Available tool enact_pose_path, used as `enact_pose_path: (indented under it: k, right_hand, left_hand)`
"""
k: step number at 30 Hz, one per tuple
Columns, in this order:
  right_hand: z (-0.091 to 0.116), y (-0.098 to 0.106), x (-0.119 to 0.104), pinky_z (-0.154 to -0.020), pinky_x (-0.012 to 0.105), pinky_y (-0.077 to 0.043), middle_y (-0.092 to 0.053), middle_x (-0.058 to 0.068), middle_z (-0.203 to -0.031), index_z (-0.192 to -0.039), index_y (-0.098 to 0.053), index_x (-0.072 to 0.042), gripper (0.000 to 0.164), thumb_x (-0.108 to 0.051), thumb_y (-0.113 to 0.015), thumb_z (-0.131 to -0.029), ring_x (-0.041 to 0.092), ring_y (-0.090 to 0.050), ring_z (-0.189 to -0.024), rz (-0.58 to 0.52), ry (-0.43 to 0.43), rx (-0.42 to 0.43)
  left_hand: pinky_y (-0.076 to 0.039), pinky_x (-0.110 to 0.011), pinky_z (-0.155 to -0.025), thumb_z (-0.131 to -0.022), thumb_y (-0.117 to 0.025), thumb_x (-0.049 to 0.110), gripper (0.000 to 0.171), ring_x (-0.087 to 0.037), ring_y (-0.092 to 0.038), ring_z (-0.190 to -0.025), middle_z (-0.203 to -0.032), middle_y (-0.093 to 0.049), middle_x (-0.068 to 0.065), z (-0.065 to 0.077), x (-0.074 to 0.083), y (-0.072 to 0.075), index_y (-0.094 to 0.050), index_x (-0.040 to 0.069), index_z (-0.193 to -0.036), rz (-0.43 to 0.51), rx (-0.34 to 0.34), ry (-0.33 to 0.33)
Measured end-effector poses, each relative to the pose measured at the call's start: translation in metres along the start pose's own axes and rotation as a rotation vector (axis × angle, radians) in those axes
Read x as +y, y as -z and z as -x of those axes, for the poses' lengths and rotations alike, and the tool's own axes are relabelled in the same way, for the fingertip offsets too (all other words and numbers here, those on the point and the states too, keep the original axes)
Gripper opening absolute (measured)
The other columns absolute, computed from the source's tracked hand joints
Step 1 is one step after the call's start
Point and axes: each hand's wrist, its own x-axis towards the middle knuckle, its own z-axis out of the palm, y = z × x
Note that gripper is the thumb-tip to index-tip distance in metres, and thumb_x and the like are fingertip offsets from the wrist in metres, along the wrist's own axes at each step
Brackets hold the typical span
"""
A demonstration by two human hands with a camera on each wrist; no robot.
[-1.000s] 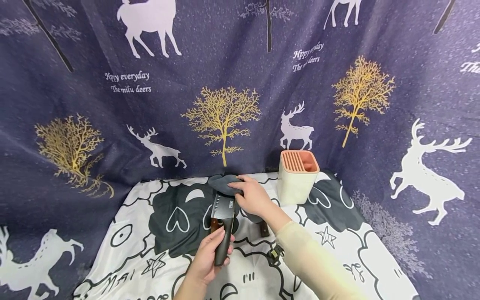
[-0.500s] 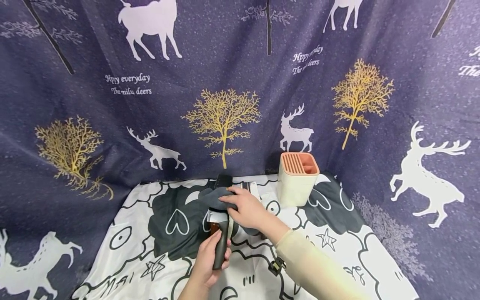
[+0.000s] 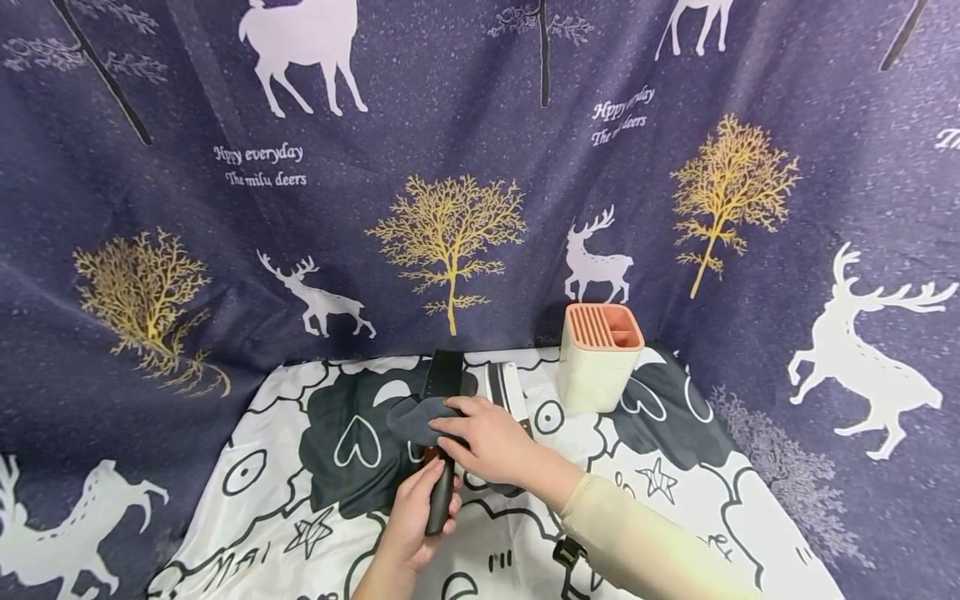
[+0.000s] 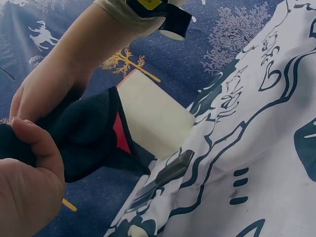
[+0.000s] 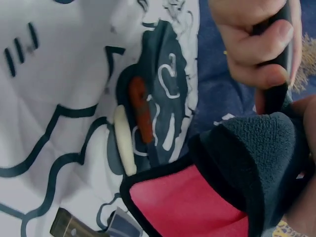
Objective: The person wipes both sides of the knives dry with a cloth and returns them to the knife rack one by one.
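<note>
My left hand (image 3: 416, 508) grips the black handle of a cleaver (image 3: 446, 375), whose dark blade points away toward the backdrop. Folded over the blade near the handle is a dark grey cloth (image 3: 416, 421), held by my right hand (image 3: 483, 437). The cloth hides the lower part of the blade. In the right wrist view the cloth's red underside with black edging shows, and the left fingers (image 5: 259, 57) curl round the handle. The left wrist view has the cloth (image 4: 89, 128) bunched between both hands.
A white knife block (image 3: 600, 375) with a slotted orange top stands at the back right. On the patterned sheet lie a knife with a brown handle (image 5: 140, 106), a cream handle (image 5: 124, 140) beside it, and a knife with a dark brown handle (image 5: 74, 224).
My right hand has slid the cloth from the blade's far end down toward the handle, uncovering the upper blade. The left hand keeps its grip in nearly the same place.
</note>
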Motion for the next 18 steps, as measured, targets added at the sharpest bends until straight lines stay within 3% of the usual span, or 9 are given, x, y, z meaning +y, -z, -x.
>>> enact_pose_path:
  k: [7, 11, 18]
  right_hand:
    - [-0.002, -0.005, 0.008, -0.098, 0.039, -0.057, -0.067, 0.004, -0.135, -0.130, -0.071, -0.028, 0.030, -0.029, -0.064, -0.101, 0.022, -0.066, -0.120, 0.065, 0.047, -0.005]
    - [-0.007, -0.005, 0.016, -0.106, 0.044, -0.053, -0.067, 0.005, -0.137, -0.130, -0.071, -0.027, 0.029, -0.029, -0.062, -0.103, 0.023, -0.064, -0.126, 0.040, 0.015, -0.016]
    - [-0.015, -0.003, 0.034, -0.104, 0.044, -0.054, -0.065, 0.007, -0.140, -0.132, -0.071, -0.026, 0.031, -0.029, -0.060, -0.103, 0.027, -0.062, -0.128, 0.017, -0.074, 0.006]
  left_hand:
    - [-0.044, -0.013, -0.044, -0.111, -0.041, 0.031, 0.053, -0.002, -0.054, -0.058, -0.091, -0.061, 0.004, -0.001, 0.002, 0.000, -0.031, -0.001, -0.151, -0.060, 0.005, 0.012]
    - [-0.044, -0.014, -0.044, -0.111, -0.043, 0.032, 0.057, -0.003, -0.054, -0.059, -0.092, -0.061, 0.004, -0.004, 0.003, 0.000, -0.029, -0.002, -0.154, -0.077, 0.001, -0.006]
    - [-0.044, -0.016, -0.042, -0.110, -0.048, 0.029, 0.050, -0.004, -0.055, -0.058, -0.091, -0.063, 0.001, -0.004, 0.001, -0.001, -0.038, -0.003, -0.146, -0.094, 0.007, -0.014]
